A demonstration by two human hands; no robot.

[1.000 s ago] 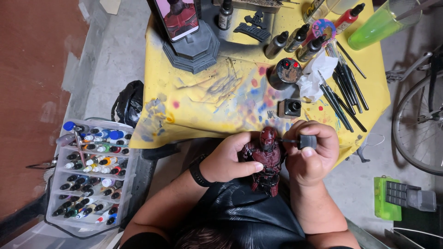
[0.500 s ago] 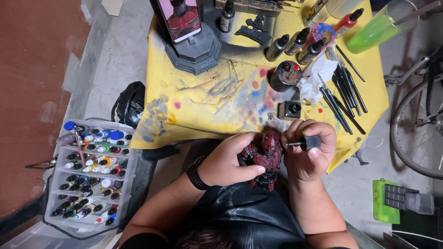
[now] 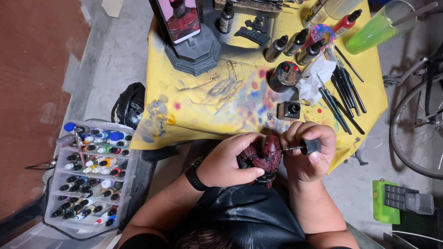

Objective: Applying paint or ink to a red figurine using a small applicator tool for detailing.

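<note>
Gripping a dark red figurine point(image 3: 264, 157) in my curled left hand point(image 3: 230, 161), my right hand point(image 3: 308, 152) pinches a black-capped brush point(image 3: 307, 147) (tip touching its head) over the yellow table point(image 3: 207, 101).

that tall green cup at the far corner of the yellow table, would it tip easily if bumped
Probably yes: the green cup looks tall and narrow, and stands near the edge of the yellow table. A stick leaning out of it may add leverage. The green liquid inside would likely spill.

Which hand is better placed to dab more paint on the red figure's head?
Right. The right hand holds the black-capped applicator, tip at the red figure; the left hand grips the figure.
</note>
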